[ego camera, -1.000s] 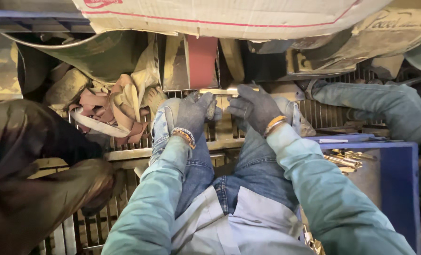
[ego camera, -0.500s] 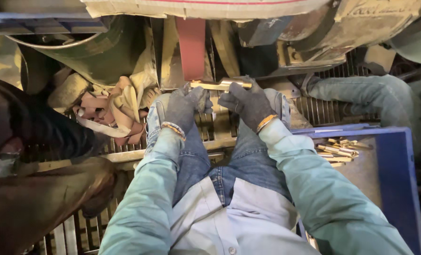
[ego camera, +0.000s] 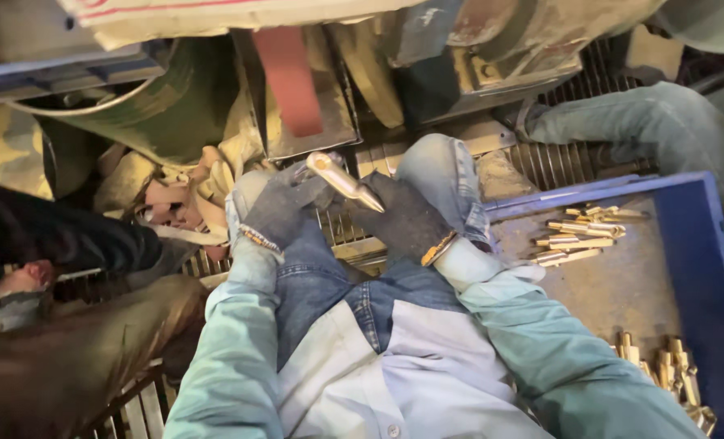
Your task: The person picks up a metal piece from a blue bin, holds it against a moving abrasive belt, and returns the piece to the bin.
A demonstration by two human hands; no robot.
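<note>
Handling step: gloved left hand (ego camera: 284, 213) and right hand (ego camera: 406, 219) jointly grip a pointed brass rod (ego camera: 344, 180), beside the blue tray (ego camera: 715, 268).

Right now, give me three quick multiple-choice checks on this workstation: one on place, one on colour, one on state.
1. Where does the tray with the loose brass pieces sit?
A. at the person's right
B. at the person's left
C. on the lap

2. What colour is the tray?
A. red
B. blue
C. green

3. How is the brass rod held?
A. lying in the tray
B. by the left hand alone
C. between both gloved hands

Answers:
1 A, the tray lies beside the right arm.
2 B, its walls are blue.
3 C, the right hand and left hand both meet it.
</note>
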